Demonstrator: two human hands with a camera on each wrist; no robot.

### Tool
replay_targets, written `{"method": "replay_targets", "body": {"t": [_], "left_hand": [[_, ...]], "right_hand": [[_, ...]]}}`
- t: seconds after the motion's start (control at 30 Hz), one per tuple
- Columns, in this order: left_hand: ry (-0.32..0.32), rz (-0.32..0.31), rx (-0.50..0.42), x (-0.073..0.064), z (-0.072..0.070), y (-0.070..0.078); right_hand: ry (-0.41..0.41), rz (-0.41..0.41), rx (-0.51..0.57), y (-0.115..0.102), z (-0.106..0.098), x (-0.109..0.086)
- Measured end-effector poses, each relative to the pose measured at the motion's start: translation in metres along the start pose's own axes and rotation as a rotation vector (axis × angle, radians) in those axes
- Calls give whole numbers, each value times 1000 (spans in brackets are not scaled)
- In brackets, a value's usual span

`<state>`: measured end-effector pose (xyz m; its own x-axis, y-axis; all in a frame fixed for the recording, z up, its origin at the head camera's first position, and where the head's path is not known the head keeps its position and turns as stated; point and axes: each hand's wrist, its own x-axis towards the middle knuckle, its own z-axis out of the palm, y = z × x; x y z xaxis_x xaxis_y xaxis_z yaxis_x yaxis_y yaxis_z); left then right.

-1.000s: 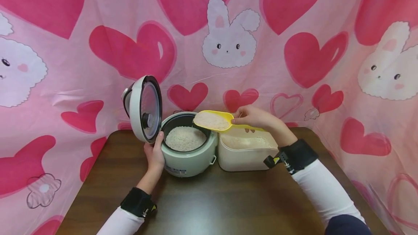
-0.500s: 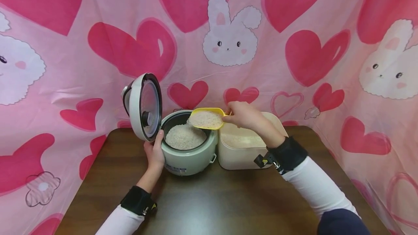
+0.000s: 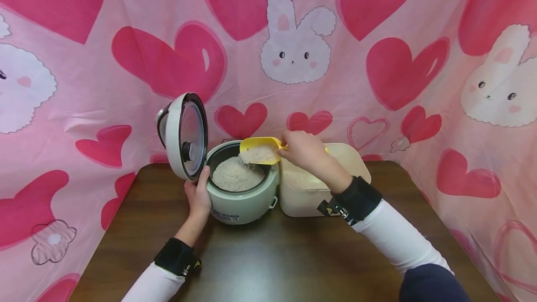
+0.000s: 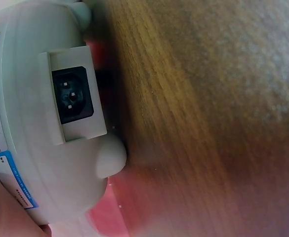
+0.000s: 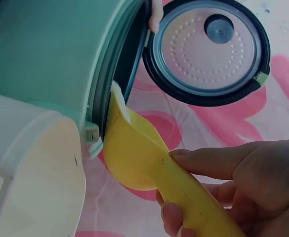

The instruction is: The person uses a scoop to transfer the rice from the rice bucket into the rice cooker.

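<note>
A pale green rice cooker (image 3: 247,209) stands with its lid (image 3: 174,148) swung up on the left. White rice (image 3: 236,176) is heaped in its dark inner pot. My left hand (image 3: 199,198) holds the cooker's left side by the hinge, thumb at the rim and the other fingers mostly hidden behind. My right hand (image 3: 303,149) grips the handle of a yellow scoop (image 5: 139,153), its thumb along the top. The scoop, loaded with rice, is tilted over the pot's right edge, and some grains are dropping from its front lip.
A cream rice bin (image 3: 302,204) stands open right beside the cooker, under my right forearm. Both are at the back of the dark wooden table (image 3: 268,260), close to a pink heart-and-bunny cloth (image 3: 239,78). The cooker's power socket (image 4: 74,95) faces left, unplugged.
My right hand has carried the scoop leftward from the bin's side to over the pot and tipped it, so its rice has slid toward the lip. My left hand stays in place.
</note>
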<state>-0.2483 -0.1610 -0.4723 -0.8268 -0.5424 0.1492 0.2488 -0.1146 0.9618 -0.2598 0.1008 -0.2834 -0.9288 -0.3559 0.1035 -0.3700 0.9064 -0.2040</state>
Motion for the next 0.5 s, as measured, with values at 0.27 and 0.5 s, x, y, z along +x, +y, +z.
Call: {"method": "replay_targets", "body": {"t": [0.27,0.5], "left_hand": [[-8,-12,4,1,-1,0],[-11,-19,6,0,0,1]], "right_hand": [[26,-61,-49,-7,9,1],[38,-89,-49,-9,15,-1]]}}
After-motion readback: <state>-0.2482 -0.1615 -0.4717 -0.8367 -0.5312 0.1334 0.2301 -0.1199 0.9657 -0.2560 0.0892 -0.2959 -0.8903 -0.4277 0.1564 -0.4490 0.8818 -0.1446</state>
